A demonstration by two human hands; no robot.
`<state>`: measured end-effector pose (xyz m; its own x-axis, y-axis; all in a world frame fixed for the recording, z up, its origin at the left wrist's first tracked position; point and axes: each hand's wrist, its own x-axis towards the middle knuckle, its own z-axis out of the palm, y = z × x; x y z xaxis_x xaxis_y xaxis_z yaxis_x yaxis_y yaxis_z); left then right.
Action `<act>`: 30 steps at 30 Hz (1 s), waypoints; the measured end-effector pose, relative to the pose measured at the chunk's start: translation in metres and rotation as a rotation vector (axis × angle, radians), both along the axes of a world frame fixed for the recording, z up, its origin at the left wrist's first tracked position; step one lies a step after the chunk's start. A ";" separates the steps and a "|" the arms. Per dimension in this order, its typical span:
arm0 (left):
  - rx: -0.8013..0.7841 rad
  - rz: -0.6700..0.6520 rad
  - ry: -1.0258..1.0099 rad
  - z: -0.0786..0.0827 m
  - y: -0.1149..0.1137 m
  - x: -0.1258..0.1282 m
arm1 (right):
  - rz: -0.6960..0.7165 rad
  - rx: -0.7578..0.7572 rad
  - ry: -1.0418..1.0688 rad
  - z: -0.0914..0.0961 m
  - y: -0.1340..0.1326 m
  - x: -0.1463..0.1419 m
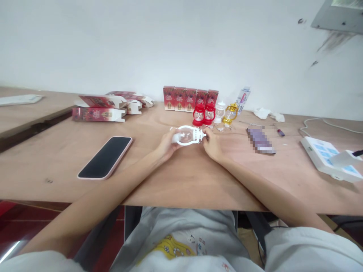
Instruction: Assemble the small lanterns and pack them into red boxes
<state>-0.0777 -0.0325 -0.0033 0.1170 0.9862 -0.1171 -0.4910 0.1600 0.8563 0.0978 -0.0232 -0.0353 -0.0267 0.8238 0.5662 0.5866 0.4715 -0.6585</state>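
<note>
A small white lantern (186, 135) with a clear bulb-shaped middle lies sideways between my two hands, just above the table. My left hand (168, 144) is closed around its base end. At the other end, the fingers of my right hand (211, 142) pinch the lantern's top. Behind it stand two red lanterns (198, 115), another white lantern (219, 112) and a gold lantern (230, 113), all upright. Small clear and white bits (219, 129) lie in front of them.
Upright red boxes (185, 99) line the wall; flattened red cartons (98, 114) lie at the left. A phone (105, 158) rests left of my hands, a blurred-out dark item (261, 141) right. Further right are white tissues (262, 113) and a power strip (326, 156) with a plug.
</note>
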 end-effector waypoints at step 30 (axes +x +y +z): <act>0.103 0.094 0.104 -0.007 0.002 0.001 | -0.071 -0.031 -0.074 -0.002 0.004 0.001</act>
